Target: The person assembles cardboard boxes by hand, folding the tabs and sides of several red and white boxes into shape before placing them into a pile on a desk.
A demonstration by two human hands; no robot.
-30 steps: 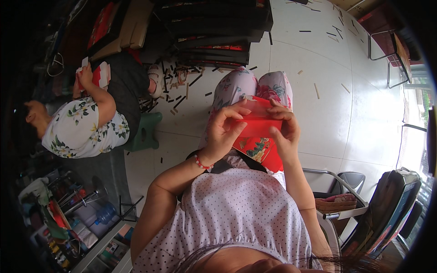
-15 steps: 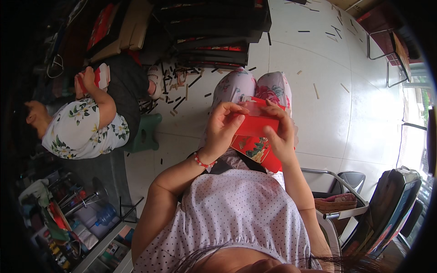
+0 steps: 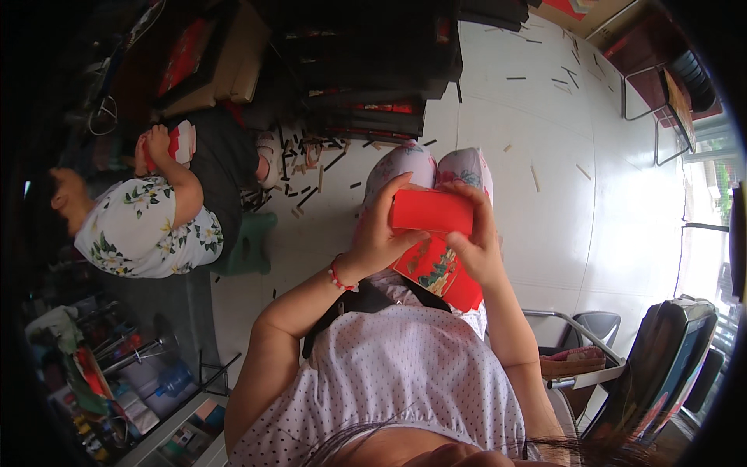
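As the left hand [image 3: 381, 235] and right hand [image 3: 478, 243] clasp its opposite ends, neither nearer, a red paper piece [image 3: 432, 212] sits between them near the knees [image 3: 398, 165], long axis running left to right.

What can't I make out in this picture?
Head view, red paper: underside hidden, facing away from the camera.
Head view, left hand: some fingertips hidden behind the red paper.
Head view, patterned red packet: partly covered by the right hand.
Head view, dark stack: cut off by the top edge.
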